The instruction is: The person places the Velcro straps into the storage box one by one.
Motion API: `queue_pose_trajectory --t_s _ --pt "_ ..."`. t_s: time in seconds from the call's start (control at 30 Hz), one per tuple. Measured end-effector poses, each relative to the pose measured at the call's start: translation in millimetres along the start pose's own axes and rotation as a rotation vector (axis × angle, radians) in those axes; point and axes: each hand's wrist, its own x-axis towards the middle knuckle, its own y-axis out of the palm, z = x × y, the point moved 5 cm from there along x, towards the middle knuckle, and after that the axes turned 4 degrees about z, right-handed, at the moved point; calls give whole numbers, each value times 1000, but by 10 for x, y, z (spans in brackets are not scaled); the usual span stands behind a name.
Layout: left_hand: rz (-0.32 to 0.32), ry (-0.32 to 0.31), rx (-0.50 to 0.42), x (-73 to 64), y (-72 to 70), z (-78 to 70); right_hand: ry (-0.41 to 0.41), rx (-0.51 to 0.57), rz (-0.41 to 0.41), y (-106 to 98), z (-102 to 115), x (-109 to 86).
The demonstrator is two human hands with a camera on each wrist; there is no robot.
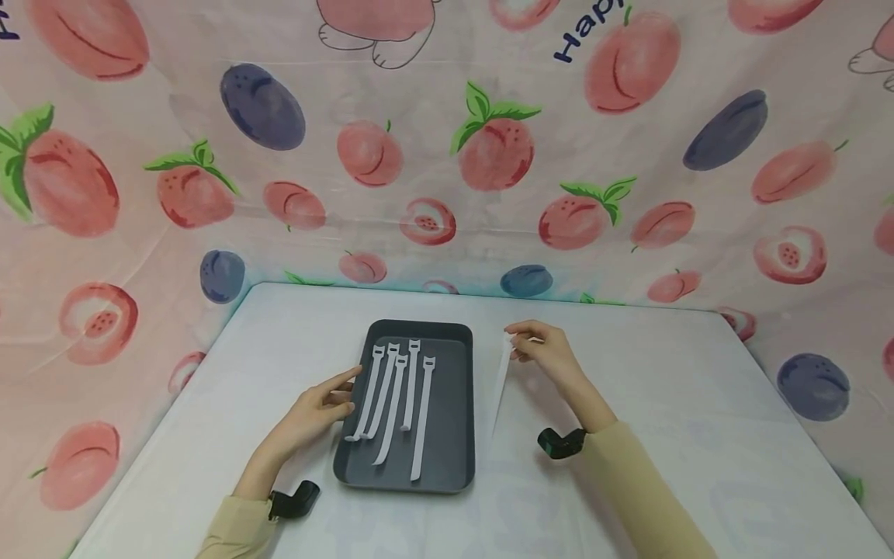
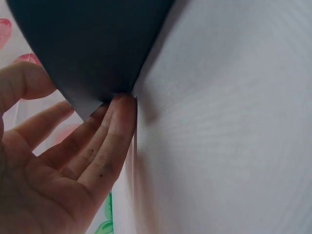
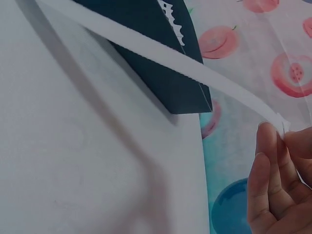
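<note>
A dark grey rectangular tray [image 1: 450, 404] holds several white hook-and-loop cable ties [image 1: 421, 423], lying lengthwise with their slotted heads toward the far end. My left hand [image 1: 317, 407] holds the tray's left side; in the left wrist view the thumb reaches over the rim while fingertips [image 2: 124, 100] meet the outer wall near its base. To the right of the tray, my right hand [image 1: 545, 349] pinches another white cable tie [image 3: 161, 59] by its head between thumb and fingers. Its strap hangs down toward me, beside the tray's right wall.
A white-covered table [image 1: 663, 435] lies under everything. Behind it and along its sides hangs a cloth [image 1: 489, 233] printed with peaches and dark blue fruit. Black wrist cameras [image 1: 296, 501] sit on both wrists.
</note>
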Motion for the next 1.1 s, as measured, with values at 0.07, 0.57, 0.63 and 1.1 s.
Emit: queue_pose_trajectory --t_s 0.07,0.57,0.63,1.1 --pt "0 1 0 0 -1 5 -9 -3 -3 -13 26 -17" --pt "-1 7 0 0 -3 12 -77 -13 -17 -102 232 -107" --pt "0 7 -1 2 -2 15 -90 -18 -21 -118 272 -120" --pt "2 4 -1 4 -1 13 -161 -36 -24 -192 529 -217"
